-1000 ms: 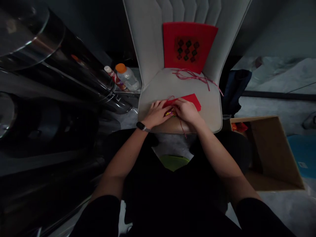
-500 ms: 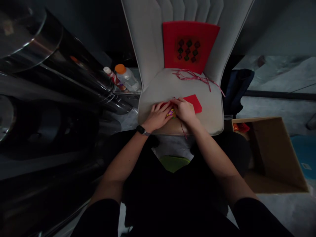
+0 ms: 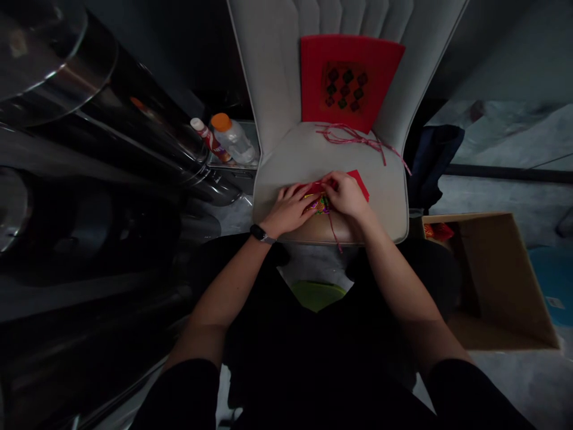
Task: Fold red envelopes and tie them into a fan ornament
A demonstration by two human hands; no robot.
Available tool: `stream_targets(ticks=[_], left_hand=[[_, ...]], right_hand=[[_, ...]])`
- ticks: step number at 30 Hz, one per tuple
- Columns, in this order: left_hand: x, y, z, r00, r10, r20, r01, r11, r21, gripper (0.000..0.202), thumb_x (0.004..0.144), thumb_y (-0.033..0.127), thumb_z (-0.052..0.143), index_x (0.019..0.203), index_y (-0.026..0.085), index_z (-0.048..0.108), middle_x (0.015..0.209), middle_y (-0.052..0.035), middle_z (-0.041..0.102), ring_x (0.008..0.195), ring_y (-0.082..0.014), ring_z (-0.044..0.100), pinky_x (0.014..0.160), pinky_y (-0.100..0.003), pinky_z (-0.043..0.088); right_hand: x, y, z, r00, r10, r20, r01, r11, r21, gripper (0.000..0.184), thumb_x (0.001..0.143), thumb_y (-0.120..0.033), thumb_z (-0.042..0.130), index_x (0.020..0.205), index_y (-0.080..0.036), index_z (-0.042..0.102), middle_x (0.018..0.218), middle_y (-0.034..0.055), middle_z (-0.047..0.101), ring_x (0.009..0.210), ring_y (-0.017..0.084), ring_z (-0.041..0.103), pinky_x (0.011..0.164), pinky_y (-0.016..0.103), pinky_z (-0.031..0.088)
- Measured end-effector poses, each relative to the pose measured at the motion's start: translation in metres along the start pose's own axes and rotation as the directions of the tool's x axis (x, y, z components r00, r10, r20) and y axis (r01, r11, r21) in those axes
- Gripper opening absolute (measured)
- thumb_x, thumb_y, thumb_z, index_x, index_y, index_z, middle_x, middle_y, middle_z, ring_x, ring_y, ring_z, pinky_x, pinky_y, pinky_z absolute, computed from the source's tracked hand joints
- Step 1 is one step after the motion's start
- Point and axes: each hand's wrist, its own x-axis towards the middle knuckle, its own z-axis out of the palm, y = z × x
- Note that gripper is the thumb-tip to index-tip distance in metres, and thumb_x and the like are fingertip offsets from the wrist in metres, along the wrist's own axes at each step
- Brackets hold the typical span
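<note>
My left hand (image 3: 289,210), with a dark watch on the wrist, lies with fingers stretched over a red card piece (image 3: 312,187) on the chair seat. Beside its fingertips shows a gold, purple and green patterned patch (image 3: 321,205). My right hand (image 3: 347,194) is closed in a pinch at the card's upper right, apparently on a thin red string; its fingertips partly hide it. A loose length of red string (image 3: 334,230) trails from there over the seat's front edge. Another red card (image 3: 359,182) lies partly under my right hand.
On the grey chair (image 3: 282,146), a large red folder (image 3: 353,77) with a diamond pattern leans on the backrest. A bundle of red-white strings (image 3: 349,136) lies before it. Two bottles (image 3: 235,140) stand left; a cardboard box (image 3: 501,280) holding a red packet (image 3: 439,231) stands right.
My right hand has shifted slightly right, away from the left fingers, so more of the patterned patch shows. The left hand stays flat. The whole view has shifted slightly.
</note>
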Motion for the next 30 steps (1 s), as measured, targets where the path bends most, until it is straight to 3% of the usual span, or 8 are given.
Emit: stream_targets(ticks=[5,9,16,21,26,30], left_hand=[[0.003,-0.002,-0.003,1.0,-0.002,0.004,0.002,1.0,-0.026,0.05,0.106,0.049,0.044,0.154,0.034,0.054,0.168,-0.0056,0.043,0.151,-0.0338,0.037,0.119,-0.056,0.032],[0.005,-0.001,-0.005,1.0,-0.004,0.012,0.004,0.998,-0.055,0.049,0.106,0.049,0.045,0.152,0.035,0.056,0.166,-0.0052,0.045,0.148,-0.0337,0.038,0.117,-0.056,0.033],[0.014,0.004,-0.007,0.996,-0.083,-0.017,0.082,0.994,-0.072,0.04,0.103,0.045,0.052,0.14,0.033,0.064,0.152,-0.0061,0.058,0.137,-0.035,0.047,0.112,-0.057,0.036],[0.02,0.006,-0.01,0.994,-0.111,-0.002,0.11,0.993,-0.037,0.043,0.1,0.045,0.06,0.14,0.031,0.062,0.145,-0.0096,0.059,0.13,-0.0354,0.051,0.108,-0.055,0.04],[0.024,0.012,-0.017,0.987,-0.158,0.016,0.158,0.987,0.005,0.051,0.098,0.05,0.063,0.144,0.028,0.059,0.142,-0.014,0.058,0.13,-0.0375,0.051,0.109,-0.057,0.04],[0.033,0.01,-0.021,0.968,-0.251,0.029,0.251,0.968,0.01,0.065,0.088,0.062,0.073,0.136,0.02,0.062,0.137,-0.0183,0.06,0.13,-0.0399,0.054,0.109,-0.056,0.041]], right_hand=[[-0.024,-0.001,-0.025,0.981,-0.091,0.174,0.058,0.981,0.186,0.022,0.098,-0.027,0.057,0.11,-0.018,0.073,0.099,0.0065,0.078,0.083,0.02,0.067,0.079,0.03,0.048],[-0.047,-0.001,-0.026,0.962,-0.102,0.253,0.077,0.991,0.106,0.02,0.097,-0.025,0.059,0.108,-0.021,0.076,0.096,0.0051,0.079,0.079,0.019,0.067,0.076,0.029,0.046],[-0.068,-0.003,-0.014,0.954,-0.018,0.299,0.06,0.989,-0.134,0.021,0.101,-0.025,0.057,0.111,-0.024,0.076,0.108,0.0073,0.08,0.094,0.022,0.073,0.078,0.03,0.046],[-0.074,-0.008,-0.013,0.929,-0.024,0.368,0.076,0.989,-0.128,0.019,0.1,-0.023,0.059,0.106,-0.025,0.076,0.1,0.0038,0.08,0.091,0.021,0.072,0.075,0.029,0.044],[-0.076,-0.008,-0.007,0.935,-0.039,0.353,0.103,0.981,-0.164,0.022,0.1,-0.024,0.058,0.111,-0.026,0.077,0.112,0.006,0.078,0.095,0.021,0.07,0.076,0.03,0.045],[-0.078,-0.012,-0.005,0.943,-0.058,0.328,0.117,0.979,-0.164,0.023,0.101,-0.027,0.058,0.111,-0.024,0.079,0.117,0.0094,0.075,0.1,0.023,0.07,0.079,0.032,0.049]])
